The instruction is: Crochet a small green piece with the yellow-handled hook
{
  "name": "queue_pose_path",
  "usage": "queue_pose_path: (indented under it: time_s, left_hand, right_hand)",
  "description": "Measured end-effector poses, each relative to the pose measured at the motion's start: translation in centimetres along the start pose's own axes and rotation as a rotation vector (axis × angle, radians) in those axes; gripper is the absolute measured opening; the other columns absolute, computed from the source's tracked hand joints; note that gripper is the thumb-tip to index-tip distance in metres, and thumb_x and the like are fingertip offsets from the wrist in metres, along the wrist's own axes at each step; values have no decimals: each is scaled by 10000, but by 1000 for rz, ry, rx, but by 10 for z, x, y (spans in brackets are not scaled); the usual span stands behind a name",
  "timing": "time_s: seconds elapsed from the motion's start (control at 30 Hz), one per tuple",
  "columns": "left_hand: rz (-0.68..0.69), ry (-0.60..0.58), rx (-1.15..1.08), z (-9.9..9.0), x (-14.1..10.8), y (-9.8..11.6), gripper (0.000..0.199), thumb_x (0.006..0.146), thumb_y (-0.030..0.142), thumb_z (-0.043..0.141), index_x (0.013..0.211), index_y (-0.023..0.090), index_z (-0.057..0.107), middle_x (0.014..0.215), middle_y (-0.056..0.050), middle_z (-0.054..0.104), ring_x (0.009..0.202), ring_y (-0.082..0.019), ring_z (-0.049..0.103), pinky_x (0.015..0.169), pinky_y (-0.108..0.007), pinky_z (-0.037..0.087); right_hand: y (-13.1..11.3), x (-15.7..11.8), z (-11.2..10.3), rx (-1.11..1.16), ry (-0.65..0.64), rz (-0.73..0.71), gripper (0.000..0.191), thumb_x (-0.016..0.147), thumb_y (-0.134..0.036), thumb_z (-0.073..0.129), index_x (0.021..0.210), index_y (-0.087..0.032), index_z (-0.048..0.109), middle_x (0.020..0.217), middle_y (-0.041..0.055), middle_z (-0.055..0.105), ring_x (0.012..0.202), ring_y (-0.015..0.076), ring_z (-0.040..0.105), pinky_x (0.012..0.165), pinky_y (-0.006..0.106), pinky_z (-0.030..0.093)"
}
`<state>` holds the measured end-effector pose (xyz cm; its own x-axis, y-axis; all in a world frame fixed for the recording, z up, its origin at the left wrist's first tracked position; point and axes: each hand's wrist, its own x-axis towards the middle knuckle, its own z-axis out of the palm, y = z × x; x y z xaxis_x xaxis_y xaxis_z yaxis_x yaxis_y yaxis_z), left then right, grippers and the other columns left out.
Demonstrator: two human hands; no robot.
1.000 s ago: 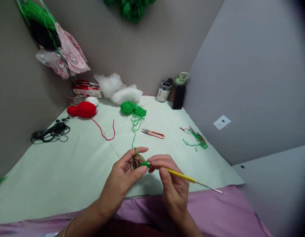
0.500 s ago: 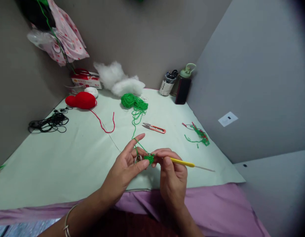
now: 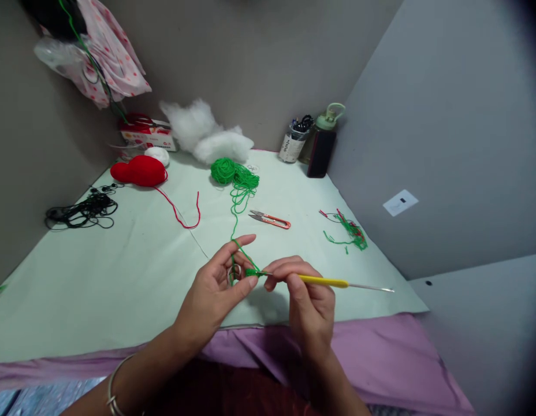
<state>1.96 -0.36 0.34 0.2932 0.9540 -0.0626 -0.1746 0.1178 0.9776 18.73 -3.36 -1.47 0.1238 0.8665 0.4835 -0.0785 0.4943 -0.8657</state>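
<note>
My left hand (image 3: 216, 286) pinches a small green crocheted piece (image 3: 253, 272) between thumb and fingers, with its index finger raised and green yarn (image 3: 234, 222) running over it. The yarn leads back to a green ball (image 3: 223, 171) and loose coils. In my right hand (image 3: 310, 294) is a crochet hook with a yellow handle (image 3: 324, 281); its left tip meets the green piece, and its other metal end points right. A white ring-like loop (image 3: 234, 271) shows by my left fingers.
Orange-handled thread snips (image 3: 270, 219) lie beyond my hands. Yarn scraps (image 3: 352, 232) are at the right. Behind stand a pen cup (image 3: 293, 144), phone (image 3: 322, 152) and bottle (image 3: 330, 117). White stuffing (image 3: 207, 136), a red piece (image 3: 140, 171) and black cord (image 3: 86, 210) lie at back and left.
My right hand and the hook have shifted slightly right, away from my left hand. The green piece has moved a little left and appears turned edge-on. The whole view has shifted slightly.
</note>
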Motion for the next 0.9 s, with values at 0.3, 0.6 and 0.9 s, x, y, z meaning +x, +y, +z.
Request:
queue_pose_path:
  time_s: [0.3, 0.6, 0.9]
  left_hand:
    - [356, 90, 367, 0, -9, -3, 503, 904, 121, 722, 1390, 245, 684, 897, 15, 674, 846, -147, 631, 902, -299, 514]
    - [-306, -122, -499, -1, -6, 8, 549, 841, 246, 877, 1359, 184, 707, 770, 73, 531, 450, 16, 247, 427, -155, 230]
    - [-106, -77, -283, 3, -7, 1, 475, 865, 275, 882, 1325, 314, 770, 916, 16, 640, 701, -77, 499, 635, -183, 431]
  right_hand:
    - [-8, -4, 2, -628, -148, -403, 310, 989, -33, 546, 1223, -198, 666, 989, 67, 770, 901, 175, 728, 775, 303, 617]
    - [0, -13, 4, -472, -9, -290, 285, 1016, -98, 561, 1152, -254, 757, 938, 46, 727, 880, 195, 710, 747, 338, 610]
    - [-3, -4, 13, -215, 19, -50, 225, 1027, -146, 609, 1076, -275, 786, 968, 37, 736, 908, 181, 699, 738, 318, 581]
